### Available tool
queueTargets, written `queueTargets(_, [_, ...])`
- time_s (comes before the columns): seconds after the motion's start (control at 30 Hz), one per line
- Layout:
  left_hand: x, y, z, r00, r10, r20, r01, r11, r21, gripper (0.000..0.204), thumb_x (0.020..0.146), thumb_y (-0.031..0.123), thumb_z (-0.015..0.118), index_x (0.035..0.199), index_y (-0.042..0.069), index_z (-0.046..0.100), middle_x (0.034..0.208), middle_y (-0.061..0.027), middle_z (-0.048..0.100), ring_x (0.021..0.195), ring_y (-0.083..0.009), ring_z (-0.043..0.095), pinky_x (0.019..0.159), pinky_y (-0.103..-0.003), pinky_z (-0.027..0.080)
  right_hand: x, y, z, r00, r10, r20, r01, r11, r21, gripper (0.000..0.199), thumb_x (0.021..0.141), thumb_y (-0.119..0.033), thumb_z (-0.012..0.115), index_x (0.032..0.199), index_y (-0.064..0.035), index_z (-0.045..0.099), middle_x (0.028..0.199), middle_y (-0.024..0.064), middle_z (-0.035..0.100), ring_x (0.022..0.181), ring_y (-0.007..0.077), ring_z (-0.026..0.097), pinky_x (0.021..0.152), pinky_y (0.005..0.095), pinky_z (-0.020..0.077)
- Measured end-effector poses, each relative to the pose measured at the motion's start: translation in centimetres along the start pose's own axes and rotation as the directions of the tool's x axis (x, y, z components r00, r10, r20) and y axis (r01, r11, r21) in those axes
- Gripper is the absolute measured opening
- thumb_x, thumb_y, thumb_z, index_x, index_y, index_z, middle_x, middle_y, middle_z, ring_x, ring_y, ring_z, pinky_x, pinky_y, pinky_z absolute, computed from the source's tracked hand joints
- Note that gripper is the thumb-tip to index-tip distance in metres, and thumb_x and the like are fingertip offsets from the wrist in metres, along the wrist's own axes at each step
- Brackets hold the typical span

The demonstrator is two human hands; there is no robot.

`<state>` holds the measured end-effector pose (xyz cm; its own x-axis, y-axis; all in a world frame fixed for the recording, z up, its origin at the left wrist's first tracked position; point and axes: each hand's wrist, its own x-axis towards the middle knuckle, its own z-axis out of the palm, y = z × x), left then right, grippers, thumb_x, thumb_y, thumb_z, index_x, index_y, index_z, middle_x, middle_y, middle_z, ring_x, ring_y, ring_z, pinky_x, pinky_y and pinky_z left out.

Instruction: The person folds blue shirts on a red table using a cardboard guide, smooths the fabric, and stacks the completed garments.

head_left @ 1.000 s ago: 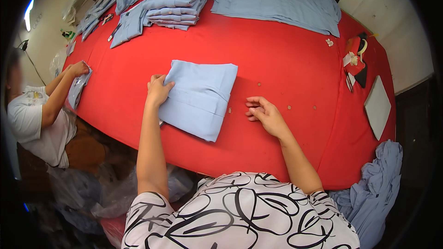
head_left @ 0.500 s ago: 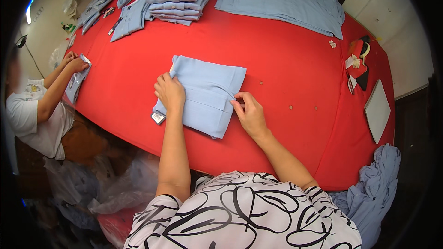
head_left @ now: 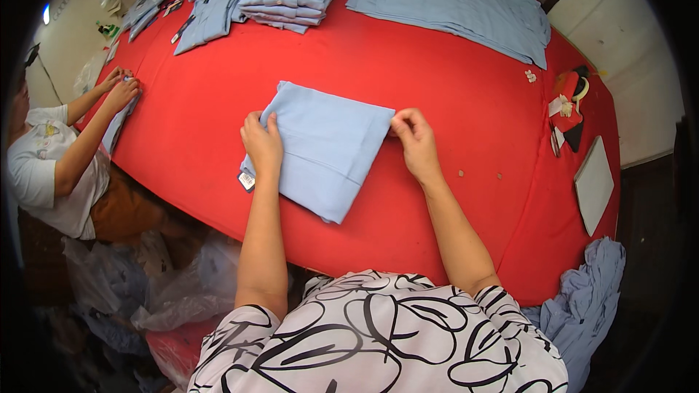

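A light blue folded shirt (head_left: 326, 149) lies in front of me on the red-covered table (head_left: 466, 240). My left hand (head_left: 262, 144) is closed on its left edge, the thumb over the cloth and the fingers at the side. At the far right corner, my right hand (head_left: 415, 144) pinches the fabric between thumb and fingertips. A small dark-edged tag with a white label (head_left: 246, 180) sticks out at the left side, beside my left wrist. The underside of the shirt is hidden.
Stacked folded shirts (head_left: 284, 4) and a wide pile of blue garments (head_left: 451, 11) occupy the far side. At right are a tape dispenser (head_left: 568, 98) and a white board (head_left: 594, 185). A co-worker (head_left: 58, 153) handles blue cloth at left. Blue clothes (head_left: 586, 291) hang low right.
My right hand has moved from the shirt's right side up to its far right corner. The upper layer now spreads flatter over the fold. My left hand stays at the left edge.
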<state>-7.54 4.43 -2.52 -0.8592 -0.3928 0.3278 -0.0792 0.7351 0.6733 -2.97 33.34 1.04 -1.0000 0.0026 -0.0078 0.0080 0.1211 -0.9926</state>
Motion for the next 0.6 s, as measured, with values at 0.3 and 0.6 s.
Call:
queueTargets(0.3, [1.3, -0.3, -1.7, 0.962, -0.163, 0.221, 0.206, 0.960, -0.189, 0.012, 0.093, 0.010, 0.061, 0.101, 0.002, 0.061, 0.094, -0.0095, 0.066, 0.089, -0.0205, 0.062, 0.081, -0.034, 0.050, -7.3, -1.5, 2.7, 0.876, 0.369, 0.310, -0.461, 0.831, 0.312, 0.064, 0.096, -0.037, 0.064, 0.137, 0.0065, 0.042, 0.123, 0.0246, 0.060, 0.107, 0.0290, 0.064, 0.086, 0.0409, 0.0560])
queueTargets(0.6, [-2.1, 1.7, -5.8, 0.688, -0.105, 0.718, 0.284, 0.949, -0.134, 0.025, 0.079, 0.002, 0.074, 0.102, 0.003, 0.063, 0.093, -0.0069, 0.064, 0.080, -0.0185, 0.064, 0.075, -0.031, 0.053, -6.3, -1.5, -1.7, 0.976, 0.008, -0.218, -0.107, 0.887, -0.448, 0.065, 0.088, -0.018, 0.071, 0.144, -0.0020, 0.041, 0.143, 0.0215, 0.048, 0.132, 0.0354, 0.047, 0.109, 0.0451, 0.0378])
